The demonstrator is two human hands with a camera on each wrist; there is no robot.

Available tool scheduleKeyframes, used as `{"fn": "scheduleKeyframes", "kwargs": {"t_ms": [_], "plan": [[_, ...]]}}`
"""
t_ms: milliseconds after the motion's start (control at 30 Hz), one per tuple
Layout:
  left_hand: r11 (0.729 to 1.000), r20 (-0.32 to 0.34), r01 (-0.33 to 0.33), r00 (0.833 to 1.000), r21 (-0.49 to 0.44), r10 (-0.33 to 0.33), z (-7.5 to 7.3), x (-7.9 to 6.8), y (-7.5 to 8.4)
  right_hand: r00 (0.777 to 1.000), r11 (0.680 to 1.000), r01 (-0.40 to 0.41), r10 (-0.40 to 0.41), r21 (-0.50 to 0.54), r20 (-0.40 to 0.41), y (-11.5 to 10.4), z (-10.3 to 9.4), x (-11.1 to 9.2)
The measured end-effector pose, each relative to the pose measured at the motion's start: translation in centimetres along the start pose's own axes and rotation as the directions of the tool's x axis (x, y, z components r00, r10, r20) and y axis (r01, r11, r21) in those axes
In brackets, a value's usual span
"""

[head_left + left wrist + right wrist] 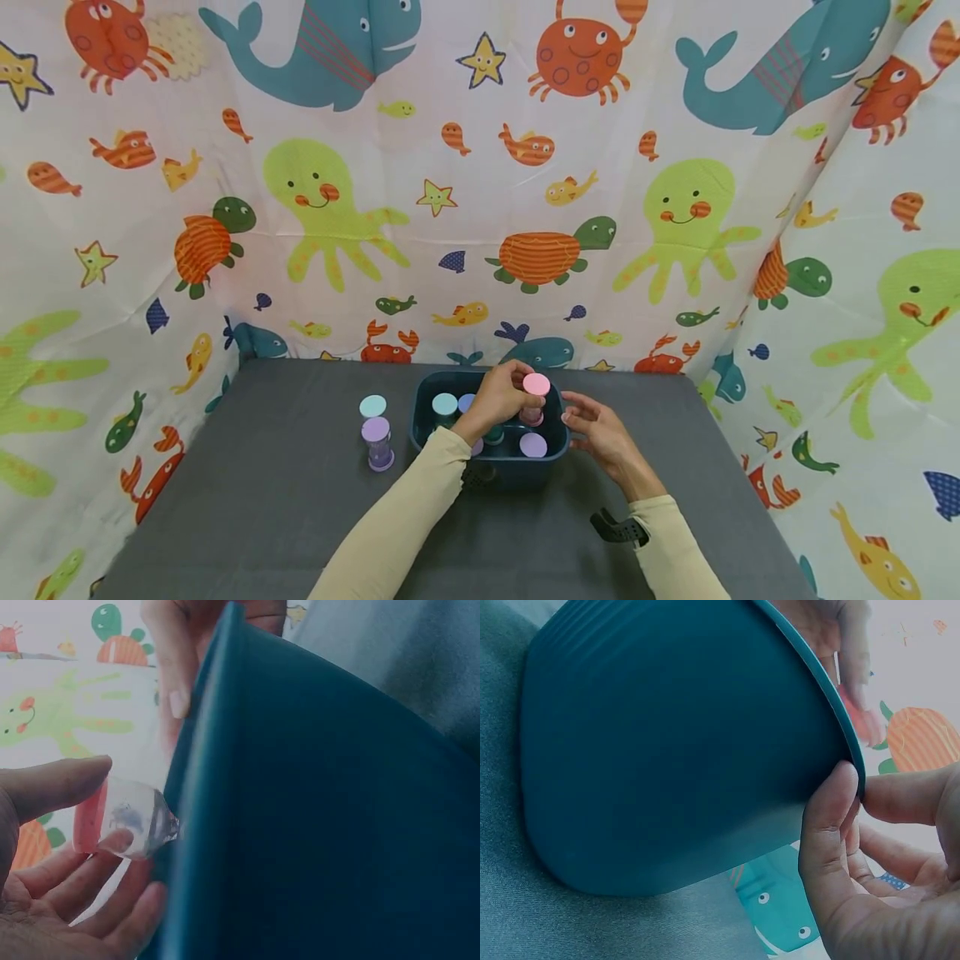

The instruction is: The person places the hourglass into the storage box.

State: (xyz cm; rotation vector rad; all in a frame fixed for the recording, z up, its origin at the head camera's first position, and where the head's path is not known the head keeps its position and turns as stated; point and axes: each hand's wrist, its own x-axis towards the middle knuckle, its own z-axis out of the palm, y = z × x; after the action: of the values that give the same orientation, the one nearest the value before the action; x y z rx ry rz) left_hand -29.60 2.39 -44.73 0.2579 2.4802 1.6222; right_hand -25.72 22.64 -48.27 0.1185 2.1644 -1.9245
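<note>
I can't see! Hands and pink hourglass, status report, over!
Left hand holding pink hourglass, partly inside bin. Right hand pinching bin's rim. Purple-topped hourglass close by; nothing blocking seen.

The tub (517,475) is dark blue. The pink-topped sand timer (536,384) and purple-topped sand timer (376,430) face a white curtain (480,171) with stripy orange turtles (538,257).

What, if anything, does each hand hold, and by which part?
The left hand holds a pink-capped hourglass by its upper end; the right hand pinches the blue bin by its rim.
</note>
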Motion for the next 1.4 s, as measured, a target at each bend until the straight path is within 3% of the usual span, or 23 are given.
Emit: {"fn": "scheduleKeyframes", "kwargs": {"t_ms": [400, 667, 1067, 1400], "plan": [[0.997, 0.009, 0.004, 1.000, 0.077, -0.004, 0.3, 0.6, -1.2, 1.000, 1.000, 0.007, -0.007, 0.027, 0.016, -0.1, -0.1, 0.1], [0.974, -0.039, -0.002, 0.999, 0.225, 0.011, 0.4, 0.8, -1.6, 1.000, 1.000, 0.003, -0.003, 0.008, 0.018, -0.1, 0.0, 0.2], [0.967, -0.034, 0.036, 0.999, 0.251, -0.028, 0.9, 1.3, -2.6, 1.000, 1.000, -0.010, 0.010, 0.000, 0.012, 0.0, -0.2, 0.2], [0.953, -0.062, 0.021, 0.998, 0.303, -0.003, 0.8, 1.2, -2.8, 1.000, 1.000, -0.005, 0.005, 0.004, 0.010, 0.0, -0.1, 0.2]]}}
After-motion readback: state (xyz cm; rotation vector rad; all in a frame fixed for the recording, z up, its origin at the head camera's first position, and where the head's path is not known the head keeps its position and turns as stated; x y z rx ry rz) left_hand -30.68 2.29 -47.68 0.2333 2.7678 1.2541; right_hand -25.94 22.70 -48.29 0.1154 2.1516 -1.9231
